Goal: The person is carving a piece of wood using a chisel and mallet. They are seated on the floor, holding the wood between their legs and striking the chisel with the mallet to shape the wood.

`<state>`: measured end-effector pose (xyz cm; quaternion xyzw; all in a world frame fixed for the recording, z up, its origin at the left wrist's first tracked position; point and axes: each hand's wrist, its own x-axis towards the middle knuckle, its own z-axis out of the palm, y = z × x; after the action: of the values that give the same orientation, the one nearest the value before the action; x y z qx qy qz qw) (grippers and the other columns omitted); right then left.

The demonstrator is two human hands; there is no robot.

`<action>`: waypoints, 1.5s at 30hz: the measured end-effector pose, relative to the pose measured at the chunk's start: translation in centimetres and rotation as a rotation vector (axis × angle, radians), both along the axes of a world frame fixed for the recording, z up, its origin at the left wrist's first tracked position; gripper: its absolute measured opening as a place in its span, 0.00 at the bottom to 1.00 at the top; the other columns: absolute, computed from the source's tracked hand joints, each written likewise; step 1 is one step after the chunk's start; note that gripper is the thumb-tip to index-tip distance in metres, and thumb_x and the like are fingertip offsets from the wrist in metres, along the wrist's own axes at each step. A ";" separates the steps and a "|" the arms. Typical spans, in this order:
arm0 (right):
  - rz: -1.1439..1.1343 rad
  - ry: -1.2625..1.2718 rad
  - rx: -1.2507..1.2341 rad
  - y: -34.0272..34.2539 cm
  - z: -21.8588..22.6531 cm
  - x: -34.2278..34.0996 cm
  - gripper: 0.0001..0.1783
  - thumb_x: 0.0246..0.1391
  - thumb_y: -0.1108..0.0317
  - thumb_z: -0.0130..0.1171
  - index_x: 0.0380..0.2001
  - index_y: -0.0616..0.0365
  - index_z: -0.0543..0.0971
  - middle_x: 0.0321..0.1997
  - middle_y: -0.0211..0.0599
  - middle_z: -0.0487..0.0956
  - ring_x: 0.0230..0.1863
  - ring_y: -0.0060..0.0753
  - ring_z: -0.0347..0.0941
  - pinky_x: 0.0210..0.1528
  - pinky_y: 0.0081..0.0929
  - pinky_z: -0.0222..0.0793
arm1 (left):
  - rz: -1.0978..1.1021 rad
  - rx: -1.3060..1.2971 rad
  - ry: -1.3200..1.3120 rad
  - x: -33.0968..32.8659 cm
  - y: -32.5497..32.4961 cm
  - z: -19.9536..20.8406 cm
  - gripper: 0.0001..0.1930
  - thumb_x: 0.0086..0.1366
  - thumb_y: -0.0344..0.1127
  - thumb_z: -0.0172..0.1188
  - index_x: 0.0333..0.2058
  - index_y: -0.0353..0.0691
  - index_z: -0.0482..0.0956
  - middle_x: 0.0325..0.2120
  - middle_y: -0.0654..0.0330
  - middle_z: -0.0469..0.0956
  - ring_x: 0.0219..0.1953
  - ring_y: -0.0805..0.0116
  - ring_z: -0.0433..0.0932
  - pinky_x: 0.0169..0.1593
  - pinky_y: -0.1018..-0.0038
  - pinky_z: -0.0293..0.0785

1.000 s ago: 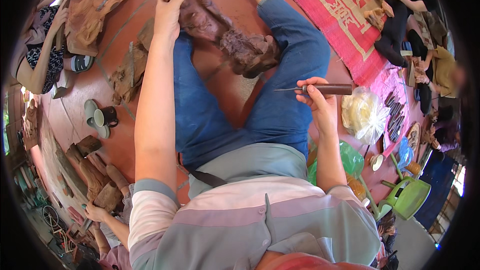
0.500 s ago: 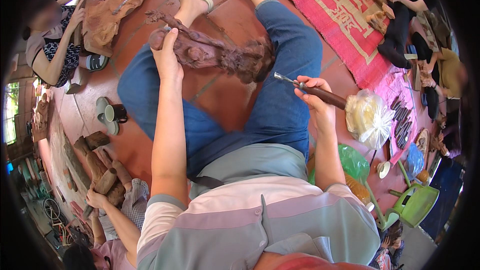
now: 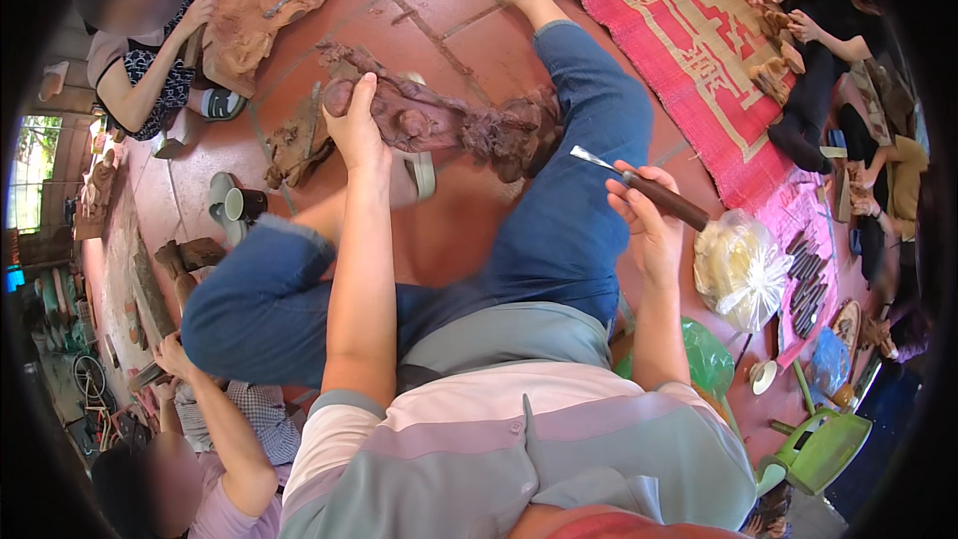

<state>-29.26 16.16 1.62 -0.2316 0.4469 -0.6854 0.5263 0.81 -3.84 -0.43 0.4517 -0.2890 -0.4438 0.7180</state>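
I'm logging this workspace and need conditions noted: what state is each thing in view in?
Carving: held at one end, the left hand's grip closed on it.
Chisel: held in the right hand, blade bare, apart from the carving.
Clear bag: filled, bulging.
Small tools: laid out on the pink sheet.
Mat: spread on the floor.
Mug: uncovered; contents unclear.

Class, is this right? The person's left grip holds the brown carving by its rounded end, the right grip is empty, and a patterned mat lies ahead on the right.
Not quite: the right grip is not empty; the head view shows it holding a chisel. The left grip does hold the brown carving by its rounded end, and the patterned mat lies as stated.
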 end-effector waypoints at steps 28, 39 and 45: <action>-0.315 0.562 -0.279 -6.1 13.6 -13.9 0.19 0.67 0.63 0.48 0.57 0.57 0.68 0.57 0.48 0.74 0.52 0.36 0.76 0.48 0.26 0.72 | -0.254 0.145 -0.564 17.5 -11.3 1.7 0.43 0.51 0.58 0.69 0.58 0.36 0.68 0.56 0.50 0.69 0.58 0.59 0.68 0.61 0.65 0.62; 0.401 0.399 -0.007 -26.9 1.1 3.7 0.16 0.65 0.64 0.51 0.53 0.56 0.70 0.49 0.47 0.79 0.44 0.35 0.79 0.41 0.26 0.74 | -0.183 0.345 -0.427 20.8 -14.3 -3.3 0.40 0.55 0.58 0.65 0.55 0.27 0.70 0.50 0.52 0.74 0.48 0.64 0.74 0.53 0.69 0.69; 0.722 0.410 0.148 -28.9 -2.0 10.8 0.16 0.65 0.64 0.50 0.53 0.55 0.67 0.49 0.51 0.78 0.40 0.28 0.78 0.41 0.23 0.74 | -0.244 0.451 -0.371 22.0 -16.6 -7.6 0.40 0.54 0.57 0.66 0.54 0.28 0.71 0.49 0.52 0.75 0.49 0.64 0.75 0.52 0.71 0.71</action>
<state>-18.50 -12.74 -0.41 -0.4664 0.4807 -0.3625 0.6481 22.78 -20.43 -8.02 0.6349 -0.3614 -0.4895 0.4760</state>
